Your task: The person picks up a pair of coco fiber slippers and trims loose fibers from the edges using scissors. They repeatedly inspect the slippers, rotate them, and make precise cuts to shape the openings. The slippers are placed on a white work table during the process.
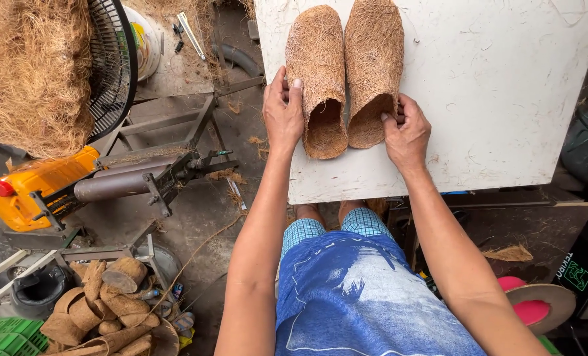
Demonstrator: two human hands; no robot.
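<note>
**Top centre: both hands on two coir slipper forms**

At the upper middle of the frame, two brown slipper-shaped shells of woven coconut fibre lay side by side on a white, scratched board tabletop, open ends facing the person. The left fibre shell and the right fibre shell touched along their inner edges.

Left hand lay flat against the outer side of the left shell, fingers close together and extended along its edge, thumb tucked beside them. Not a closed grasp, more a press against the side.

Right hand sat at the open end of the right shell, fingers curled narrow and pinching the rim of the opening; fingertips partly hidden by the fibre.

Both forearms ran up from the bottom of the frame, over a blue printed shirt and blue checked shorts.

Left side of frame: a big heap of loose golden coconut fibre at upper left, a black wire fan guard just beside it, an orange machine housing with a grey metal roller at mid left. Lower left: a pile of brown rolled fibre cups and a green plastic crate. Lower right: a pink disc on a round board.
</note>
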